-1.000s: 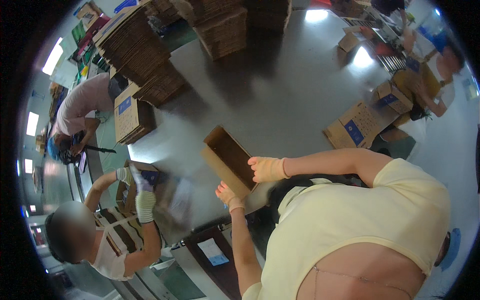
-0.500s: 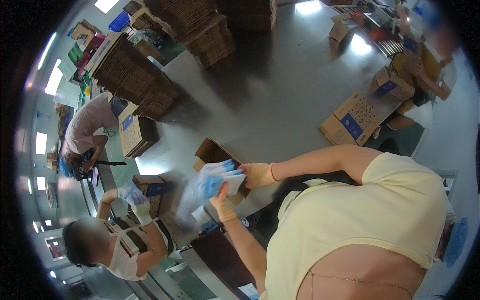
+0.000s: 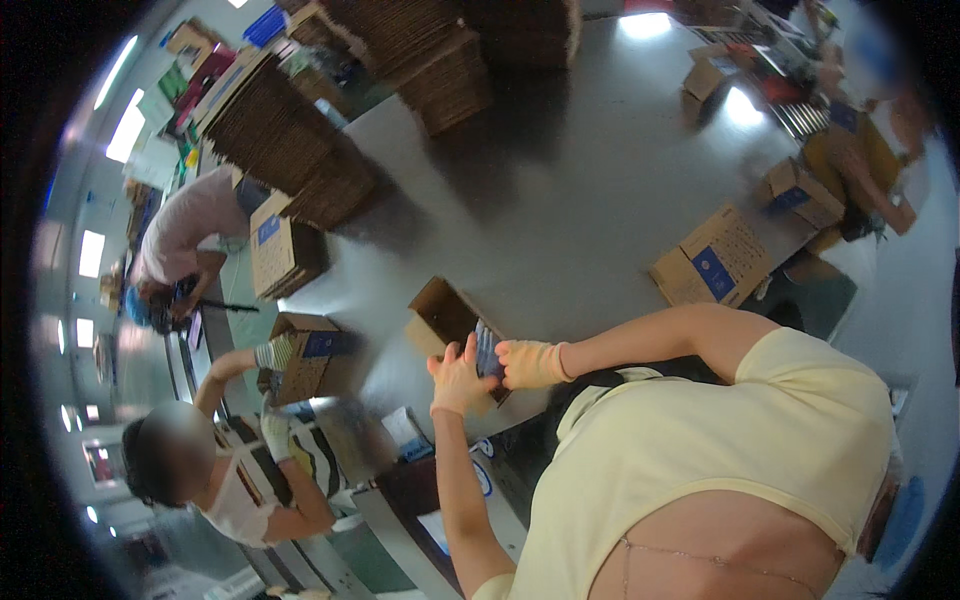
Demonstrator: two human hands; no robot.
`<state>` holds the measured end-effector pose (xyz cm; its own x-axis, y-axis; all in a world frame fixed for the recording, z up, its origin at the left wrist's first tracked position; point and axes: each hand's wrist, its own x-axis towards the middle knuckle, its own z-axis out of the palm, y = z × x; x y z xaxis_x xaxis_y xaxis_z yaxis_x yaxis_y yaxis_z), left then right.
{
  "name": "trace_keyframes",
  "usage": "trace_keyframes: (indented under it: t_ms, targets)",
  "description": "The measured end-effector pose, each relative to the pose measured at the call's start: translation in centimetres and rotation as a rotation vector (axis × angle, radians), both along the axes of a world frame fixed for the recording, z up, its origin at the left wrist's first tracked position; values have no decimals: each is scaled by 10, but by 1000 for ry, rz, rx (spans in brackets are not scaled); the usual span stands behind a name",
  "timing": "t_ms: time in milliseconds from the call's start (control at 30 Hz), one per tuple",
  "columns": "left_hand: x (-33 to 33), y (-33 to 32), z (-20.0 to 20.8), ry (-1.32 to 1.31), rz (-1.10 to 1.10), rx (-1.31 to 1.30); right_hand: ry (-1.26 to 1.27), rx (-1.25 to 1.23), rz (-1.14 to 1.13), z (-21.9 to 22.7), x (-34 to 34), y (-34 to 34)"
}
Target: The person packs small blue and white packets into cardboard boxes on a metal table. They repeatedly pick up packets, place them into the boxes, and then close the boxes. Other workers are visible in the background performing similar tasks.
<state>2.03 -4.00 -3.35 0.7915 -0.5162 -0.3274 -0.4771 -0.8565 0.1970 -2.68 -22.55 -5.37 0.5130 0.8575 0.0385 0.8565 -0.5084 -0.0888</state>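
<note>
An open cardboard box (image 3: 438, 296) stands in front of me on the table's near edge. Inside it, between my hands, lies a bundle of blue-and-white gloves (image 3: 487, 348), partly hidden. Over the box's near left side is my gloved left hand (image 3: 460, 381), open, its fingers spread and its thumb close to the bundle. My right hand (image 3: 533, 364), in a pale yellow glove, is closed at the box's right wall. What its curled fingers grip, if anything, is hidden.
A co-worker at left has gloved hands at another cardboard box (image 3: 304, 362). Tall stacks of flattened cardboard (image 3: 290, 140) stand behind on the grey table (image 3: 530, 200). A closed carton (image 3: 712, 258) lies to the right, near another person. A white packet (image 3: 405, 432) sits left of me.
The glove bundle has gone from above the box down into it. My left hand has let go and spread its fingers. The left co-worker's hands have moved down to their box.
</note>
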Motion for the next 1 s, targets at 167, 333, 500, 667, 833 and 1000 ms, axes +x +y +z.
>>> trace_keyframes:
  t_ms: [167,333,500,667,833,1000]
  targets:
    - [36,-26,-9,186,28,266,-116,-277,114,-15,-3,17]
    - [26,-40,-67,361,261,-141,355,203,-228,-33,-2,8]
    - [1,-34,-71,432,297,-222,484,267,-326,-11,-6,13]
    - [-59,-34,-35,-57,729,-1023,154,371,-179,-24,-7,4]
    - [-145,102,-20,-566,1126,-1064,-50,56,66,3,-3,3]
    - [-254,283,-31,-373,1425,-271,-33,-44,38,8,-3,10]
